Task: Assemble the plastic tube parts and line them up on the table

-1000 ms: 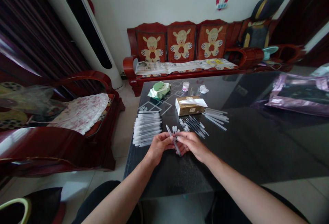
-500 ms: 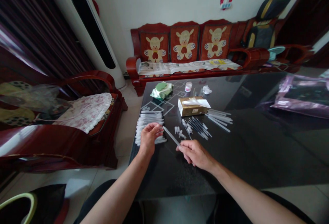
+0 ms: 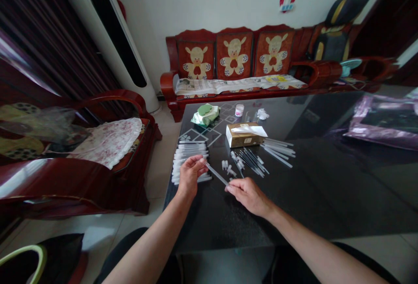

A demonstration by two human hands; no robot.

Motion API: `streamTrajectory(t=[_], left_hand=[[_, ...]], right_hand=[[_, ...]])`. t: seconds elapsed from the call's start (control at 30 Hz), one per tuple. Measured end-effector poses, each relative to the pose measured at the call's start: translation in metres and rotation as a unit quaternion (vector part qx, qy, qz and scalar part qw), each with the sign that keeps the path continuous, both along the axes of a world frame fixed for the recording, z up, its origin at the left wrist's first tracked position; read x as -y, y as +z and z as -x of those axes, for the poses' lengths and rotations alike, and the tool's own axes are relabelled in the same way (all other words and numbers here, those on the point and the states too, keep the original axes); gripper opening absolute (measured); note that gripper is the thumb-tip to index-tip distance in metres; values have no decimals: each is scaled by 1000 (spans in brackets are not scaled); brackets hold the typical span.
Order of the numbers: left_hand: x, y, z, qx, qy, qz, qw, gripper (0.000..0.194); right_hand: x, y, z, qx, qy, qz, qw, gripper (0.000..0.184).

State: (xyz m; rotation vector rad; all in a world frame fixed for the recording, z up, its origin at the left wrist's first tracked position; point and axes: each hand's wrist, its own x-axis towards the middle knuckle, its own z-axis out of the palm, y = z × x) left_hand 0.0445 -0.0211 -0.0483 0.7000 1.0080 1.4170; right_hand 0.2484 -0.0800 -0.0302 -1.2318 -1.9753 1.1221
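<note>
Between my hands is a slim, translucent white pen barrel (image 3: 217, 174), slanting down to the right. My left hand (image 3: 191, 173) is closed in a pinch at its upper end; any small part between those fingertips is too hidden to make out. The lower end is gripped by my right hand (image 3: 248, 195), thumb on top and fingers curled beneath. Beside and under my left hand lies a row of white pens (image 3: 189, 149). Several small white caps (image 3: 225, 165) and a fan of thin dark refills (image 3: 253, 162) lie just beyond my right hand.
More white barrels (image 3: 277, 150) lie right of a gold tissue box (image 3: 244, 138). Farther back are a green wipes pack (image 3: 205, 114), a small jar (image 3: 239, 110) and crumpled tissue (image 3: 262, 114). A purple plastic package (image 3: 382, 121) rests at the right of the dark glossy table (image 3: 310, 197).
The barrel's upper end has shifted slightly left and down and now meets my left fingertips. My right fingers are curled closer around the lower end.
</note>
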Motion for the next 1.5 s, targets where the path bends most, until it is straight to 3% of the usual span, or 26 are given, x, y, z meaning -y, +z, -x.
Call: streamTrajectory(t=[0.33,0.47,0.57,0.63,0.8,0.93,1.03,1.1,1.17,1.3,1.4,1.5], left_hand=[[8,-1,-11,-24,25,-2,999,31],[10,-2,-16,19,47,-6,999,27],[11,-2,-19,43,52,-14,998,24],[11,-2,-20,52,52,-21,997,23],[13,1,-19,81,41,-18,996,23],[14,4,-19,94,40,-23,994,25],[14,5,-21,77,50,-39,995,24],[13,5,-20,47,50,-51,996,23],[11,4,-17,13,43,-56,997,23],[6,3,-7,-37,-12,-33,999,34],[4,1,-2,-64,-67,-12,996,39],[5,-2,-4,-53,-79,6,995,34]], right_hand=[[9,6,6,102,-56,-78,990,34],[12,5,11,77,-74,-73,992,33],[13,1,14,-17,-72,-10,997,33],[14,-2,15,-99,-83,72,989,32],[18,-4,19,-285,-91,299,906,29],[20,-2,21,-379,-73,351,853,27],[23,-3,25,-403,-61,366,836,26],[22,-6,26,-378,-67,352,854,28],[20,-10,26,-322,-79,308,892,30],[10,-14,18,-181,-91,141,969,34],[3,-10,8,-93,-85,54,991,35],[2,-2,2,-21,-77,1,997,35]])
